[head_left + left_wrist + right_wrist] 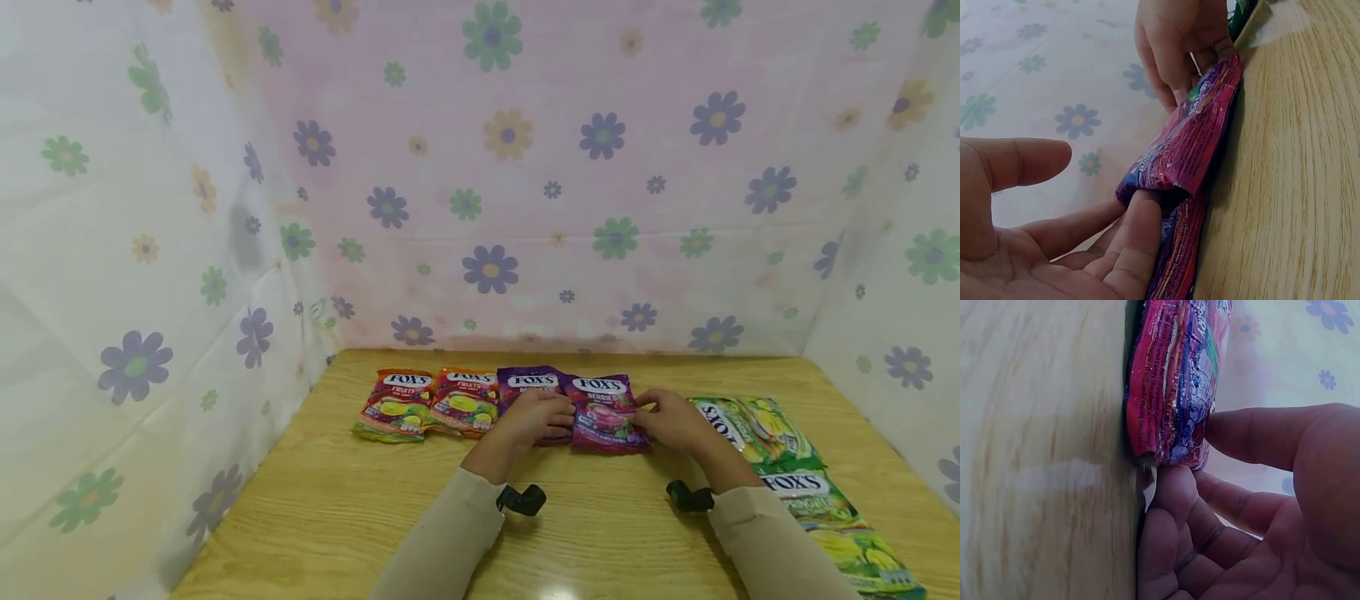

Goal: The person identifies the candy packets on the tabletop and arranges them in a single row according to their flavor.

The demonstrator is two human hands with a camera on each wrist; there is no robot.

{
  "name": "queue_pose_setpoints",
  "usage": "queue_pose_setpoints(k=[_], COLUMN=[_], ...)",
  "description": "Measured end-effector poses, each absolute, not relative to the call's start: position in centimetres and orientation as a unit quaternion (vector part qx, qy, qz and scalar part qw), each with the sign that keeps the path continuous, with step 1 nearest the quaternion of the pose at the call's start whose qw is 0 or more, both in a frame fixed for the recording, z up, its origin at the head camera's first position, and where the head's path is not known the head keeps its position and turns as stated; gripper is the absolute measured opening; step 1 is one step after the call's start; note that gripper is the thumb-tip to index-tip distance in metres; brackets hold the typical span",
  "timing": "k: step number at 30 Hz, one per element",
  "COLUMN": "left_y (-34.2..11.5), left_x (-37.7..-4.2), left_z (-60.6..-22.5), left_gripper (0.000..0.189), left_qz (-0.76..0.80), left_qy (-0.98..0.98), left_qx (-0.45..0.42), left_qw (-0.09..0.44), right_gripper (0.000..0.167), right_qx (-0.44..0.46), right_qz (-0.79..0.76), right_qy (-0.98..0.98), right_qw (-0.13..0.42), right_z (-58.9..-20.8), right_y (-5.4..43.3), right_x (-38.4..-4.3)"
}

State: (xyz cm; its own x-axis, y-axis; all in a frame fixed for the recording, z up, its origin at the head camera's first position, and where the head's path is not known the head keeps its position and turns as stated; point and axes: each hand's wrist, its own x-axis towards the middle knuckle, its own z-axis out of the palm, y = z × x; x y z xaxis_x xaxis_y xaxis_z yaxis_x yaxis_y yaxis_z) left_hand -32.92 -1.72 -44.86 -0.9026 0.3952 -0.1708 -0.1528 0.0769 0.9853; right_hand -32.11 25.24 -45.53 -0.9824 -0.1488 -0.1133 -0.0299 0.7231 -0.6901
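Two purple bags of berry candy lie side by side on the table, the right one [603, 421] overlapping the edge of the left one [531, 379]. My left hand [534, 418] reaches over the left bag. In the left wrist view its fingertips [1141, 219] touch the end of the right bag where the two meet, and the thumb stands apart from the bags. At the right bag's other side, my right hand [671, 421] pinches the edge, thumb [1241, 434] on the printed face and fingers at the side.
Two orange-and-red fruit candy bags, one at far left [397, 406] and one beside it [465, 404], continue the row. Several green candy bags [806, 492] lie at the right, partly behind my right sleeve. Flowered cloth [555, 292] hangs behind the wooden table [300, 517].
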Motion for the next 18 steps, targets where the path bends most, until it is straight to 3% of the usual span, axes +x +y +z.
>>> queue_pose_setpoints(k=[18], left_y=[-1.58], left_x=[-33.01], left_z=[-45.14], left_gripper=[0.038], left_qz=[0.665], left_qy=[0.715], left_qx=[0.081], left_qw=[0.200], right_gripper=[0.049], right_qx=[-0.047], right_qz=[-0.354], right_qy=[0.931], right_qw=[0.076], right_z=[-45.29], right_y=[25.01], right_x=[-31.68])
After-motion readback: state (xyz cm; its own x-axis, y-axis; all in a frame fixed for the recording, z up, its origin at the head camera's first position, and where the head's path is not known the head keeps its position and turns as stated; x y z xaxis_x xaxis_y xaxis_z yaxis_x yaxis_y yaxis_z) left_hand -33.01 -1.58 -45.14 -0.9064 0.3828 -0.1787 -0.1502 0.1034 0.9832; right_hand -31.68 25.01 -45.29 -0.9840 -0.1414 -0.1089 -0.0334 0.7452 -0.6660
